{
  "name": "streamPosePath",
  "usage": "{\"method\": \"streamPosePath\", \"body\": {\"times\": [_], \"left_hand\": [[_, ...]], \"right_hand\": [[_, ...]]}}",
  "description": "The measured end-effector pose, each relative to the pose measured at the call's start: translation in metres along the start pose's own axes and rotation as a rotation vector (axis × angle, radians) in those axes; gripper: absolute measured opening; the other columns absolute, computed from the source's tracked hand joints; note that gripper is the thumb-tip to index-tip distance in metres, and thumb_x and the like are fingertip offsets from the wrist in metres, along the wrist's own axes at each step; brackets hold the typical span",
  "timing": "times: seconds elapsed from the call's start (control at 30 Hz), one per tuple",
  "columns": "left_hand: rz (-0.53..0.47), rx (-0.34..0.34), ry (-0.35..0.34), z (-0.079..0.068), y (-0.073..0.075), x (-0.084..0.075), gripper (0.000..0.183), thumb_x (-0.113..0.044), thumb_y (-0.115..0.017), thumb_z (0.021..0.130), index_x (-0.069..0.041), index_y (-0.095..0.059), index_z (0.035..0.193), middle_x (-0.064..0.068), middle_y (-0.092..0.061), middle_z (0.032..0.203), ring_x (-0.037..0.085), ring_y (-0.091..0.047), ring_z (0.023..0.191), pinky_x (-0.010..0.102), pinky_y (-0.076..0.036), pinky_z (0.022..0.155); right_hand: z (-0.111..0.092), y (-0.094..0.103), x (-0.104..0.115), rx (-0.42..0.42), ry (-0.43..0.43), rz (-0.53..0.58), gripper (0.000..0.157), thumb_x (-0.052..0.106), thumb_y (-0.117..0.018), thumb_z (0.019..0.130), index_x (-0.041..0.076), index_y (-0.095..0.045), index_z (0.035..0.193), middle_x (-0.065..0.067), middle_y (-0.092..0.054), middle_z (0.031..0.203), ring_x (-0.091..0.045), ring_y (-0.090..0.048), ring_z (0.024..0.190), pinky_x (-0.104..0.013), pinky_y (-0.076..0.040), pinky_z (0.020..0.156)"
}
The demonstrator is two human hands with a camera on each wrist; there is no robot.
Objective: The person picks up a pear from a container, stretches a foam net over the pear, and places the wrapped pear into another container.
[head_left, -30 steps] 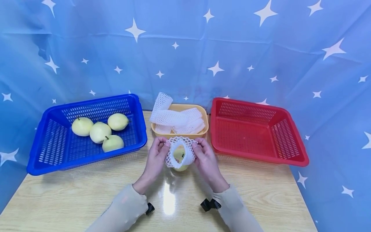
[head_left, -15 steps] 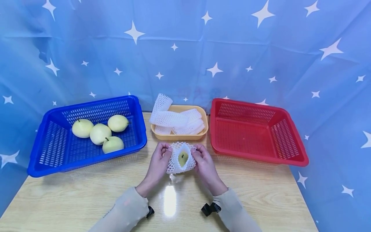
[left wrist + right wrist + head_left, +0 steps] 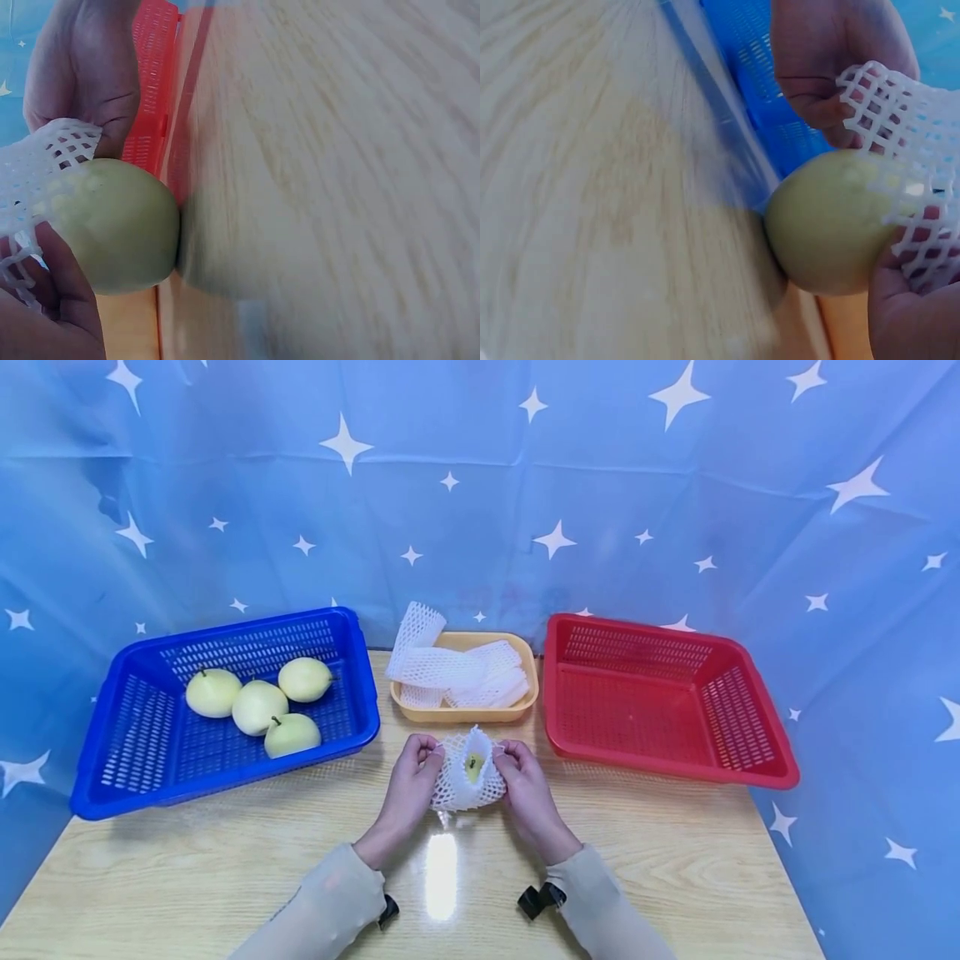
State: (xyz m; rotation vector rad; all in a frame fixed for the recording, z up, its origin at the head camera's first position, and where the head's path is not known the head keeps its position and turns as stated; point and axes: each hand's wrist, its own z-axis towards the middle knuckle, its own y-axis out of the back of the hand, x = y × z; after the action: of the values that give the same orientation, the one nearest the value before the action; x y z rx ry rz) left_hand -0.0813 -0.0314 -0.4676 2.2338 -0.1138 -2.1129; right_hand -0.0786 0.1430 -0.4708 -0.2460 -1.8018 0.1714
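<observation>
A pale yellow-green pear [image 3: 127, 232] stands on the wooden table, its upper part inside a white foam net sleeve [image 3: 450, 781]. Through the sleeve's narrow top opening the pear's stem shows in the head view. My left hand [image 3: 411, 782] pinches the sleeve's left side between thumb and fingers. On the opposite side my right hand [image 3: 528, 785] pinches it the same way. Both wrist views show the pear's lower part bare below the edge of the net sleeve [image 3: 907, 142].
At the left is a blue basket [image 3: 225, 777] with several pears [image 3: 260, 707]. Behind the hands, a yellow tray [image 3: 465, 714] holds several foam net sleeves [image 3: 442, 668]. A red basket [image 3: 630, 710] stands at the right, and a blue starry cloth [image 3: 480, 485] hangs behind.
Both hands have drawn the net sleeve down over the pear and slightly toward the person. The sleeve's top opening has narrowed around the stem. The baskets and tray stay put.
</observation>
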Motion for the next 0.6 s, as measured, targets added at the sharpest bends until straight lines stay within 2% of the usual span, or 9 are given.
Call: {"method": "streamPosePath", "body": {"times": [0.3,0.6], "left_hand": [[-0.017,0.007,0.046,0.005,0.000,0.003,0.014,-0.012,-0.050,0.107,0.001,-0.052,0.112,0.002,-0.050,0.083,0.014,-0.047,0.073,0.025,-0.040,0.064],[0.085,0.040,0.033,0.011,0.001,0.006,0.011,-0.012,-0.047,0.108,-0.003,-0.051,0.112,0.003,-0.050,0.085,0.017,-0.049,0.078,0.030,-0.042,0.071]], "right_hand": [[0.005,0.004,-0.009,-0.022,-0.007,-0.040,0.015,0.011,-0.052,0.107,-0.001,-0.049,0.116,-0.005,-0.055,0.102,-0.012,-0.057,0.092,-0.021,-0.051,0.076],[0.009,0.007,-0.012,-0.028,-0.022,-0.072,0.018,0.012,-0.052,0.108,-0.002,-0.050,0.118,-0.006,-0.055,0.105,-0.012,-0.056,0.096,-0.021,-0.050,0.080]]}}
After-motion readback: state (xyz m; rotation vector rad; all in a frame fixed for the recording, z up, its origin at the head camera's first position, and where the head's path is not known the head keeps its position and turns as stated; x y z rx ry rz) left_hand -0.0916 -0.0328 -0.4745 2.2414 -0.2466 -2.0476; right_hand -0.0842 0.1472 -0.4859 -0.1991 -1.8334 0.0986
